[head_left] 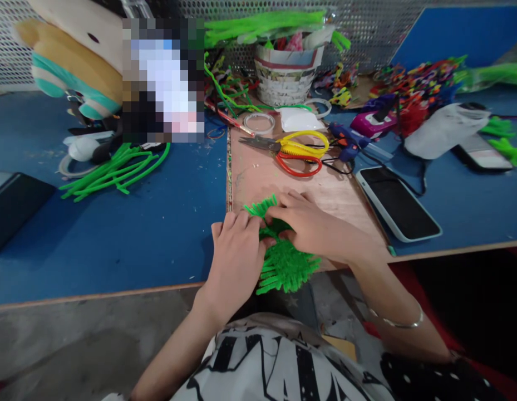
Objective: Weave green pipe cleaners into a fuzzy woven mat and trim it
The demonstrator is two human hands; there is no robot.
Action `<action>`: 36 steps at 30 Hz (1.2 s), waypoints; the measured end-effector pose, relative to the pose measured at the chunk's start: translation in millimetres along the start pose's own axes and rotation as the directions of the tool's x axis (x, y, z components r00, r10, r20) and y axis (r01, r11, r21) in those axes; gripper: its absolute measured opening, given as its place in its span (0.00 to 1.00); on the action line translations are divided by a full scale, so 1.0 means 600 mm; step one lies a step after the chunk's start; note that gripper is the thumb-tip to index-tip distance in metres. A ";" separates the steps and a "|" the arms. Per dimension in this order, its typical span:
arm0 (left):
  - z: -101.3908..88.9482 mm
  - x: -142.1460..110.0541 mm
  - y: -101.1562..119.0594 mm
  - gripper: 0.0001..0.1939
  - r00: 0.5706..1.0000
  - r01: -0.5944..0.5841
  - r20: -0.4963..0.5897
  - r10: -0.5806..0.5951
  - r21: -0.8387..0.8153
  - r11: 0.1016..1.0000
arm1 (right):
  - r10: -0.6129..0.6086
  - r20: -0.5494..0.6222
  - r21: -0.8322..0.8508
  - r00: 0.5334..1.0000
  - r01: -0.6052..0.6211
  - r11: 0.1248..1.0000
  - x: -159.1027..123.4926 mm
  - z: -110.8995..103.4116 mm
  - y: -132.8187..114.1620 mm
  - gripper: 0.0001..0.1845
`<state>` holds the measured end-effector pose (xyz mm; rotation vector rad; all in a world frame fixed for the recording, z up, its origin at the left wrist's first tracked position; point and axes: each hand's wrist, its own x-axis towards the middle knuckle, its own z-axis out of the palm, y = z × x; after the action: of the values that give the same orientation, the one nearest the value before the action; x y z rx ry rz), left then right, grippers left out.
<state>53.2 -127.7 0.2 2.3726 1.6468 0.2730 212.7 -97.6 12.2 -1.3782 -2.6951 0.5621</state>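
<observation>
Between my two hands lies a green piece made of pipe cleaners (288, 266), its many short ends fanned out along the edges. It rests at the front edge of the wooden board (258, 178), and part of it overhangs. My left hand (239, 250) grips its left side, with the fingers curled and the thumb near the middle. From the right, my right hand (308, 225) pinches it near the centre with bent fingers. Both hands cover much of the piece's upper part. Beyond them lie scissors (289, 150) with one yellow and one red handle.
Loose green pipe cleaners (116, 170) lie on the blue table (158, 239) to the left. A phone (398, 203) sits at the right, near a glue gun (345, 142). At the back stand a woven basket (285, 78) and a heap of colourful pieces (425, 83).
</observation>
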 end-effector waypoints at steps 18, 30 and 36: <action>-0.002 -0.007 0.007 0.07 1.000 0.018 -0.018 -0.017 0.064 0.998 | 0.077 -0.023 -0.001 0.997 -0.077 0.997 -0.008 0.004 0.011 0.09; -0.002 -0.014 0.012 0.08 0.999 0.027 -0.033 -0.024 0.094 0.995 | 0.108 -0.052 -0.075 0.993 -0.112 0.991 -0.011 0.003 0.018 0.09; -0.003 -0.016 0.012 0.11 0.998 0.054 -0.045 -0.050 0.088 0.995 | 0.144 -0.109 -0.038 0.984 -0.149 0.988 -0.014 0.011 0.023 0.11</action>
<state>55.5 -139.0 3.9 2.3991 1.7728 0.2472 227.2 -99.0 2.3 -1.5802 -2.5546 0.4258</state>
